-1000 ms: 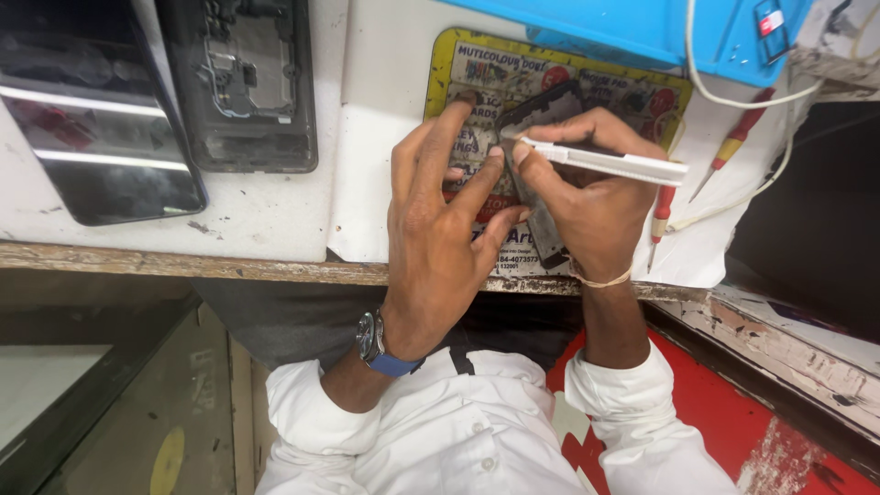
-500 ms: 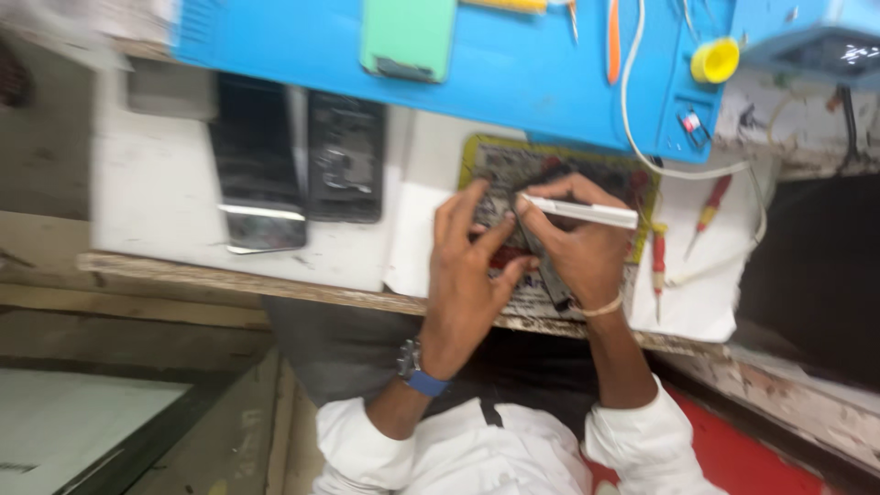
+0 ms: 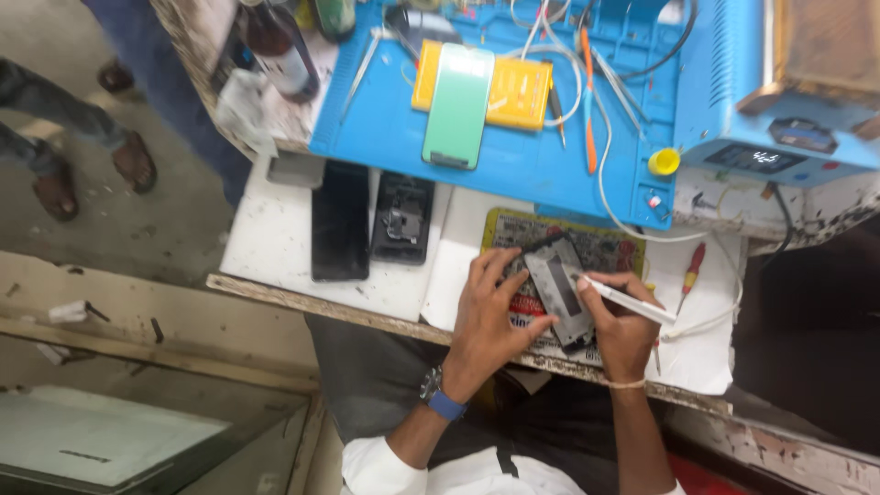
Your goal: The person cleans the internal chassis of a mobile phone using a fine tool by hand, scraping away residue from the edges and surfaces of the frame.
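Note:
My left hand (image 3: pixel 488 312) grips a dark, opened phone frame (image 3: pixel 561 291) from its left side, thumb under its lower edge. My right hand (image 3: pixel 620 321) holds a slim white pen-like tool (image 3: pixel 629 302), its tip touching the frame's right side. Both rest on a printed yellow-and-red work mat (image 3: pixel 600 247) near the white bench's front edge (image 3: pixel 321 302). A blue watch strap is on my left wrist.
A black phone (image 3: pixel 340 221) and an opened phone body (image 3: pixel 401 218) lie to the left. Behind is a blue repair mat (image 3: pixel 541 156) with a green phone back (image 3: pixel 456 106), yellow block, tweezers, wires. A blue station (image 3: pixel 779 92) stands right; a red screwdriver (image 3: pixel 690 275) lies nearby. A person's sandalled feet (image 3: pixel 92 156) stand far left.
The view has pulled back and tilted up, showing more of the bench, the blue mat and the floor. My hands stay on the phone frame with the white tool.

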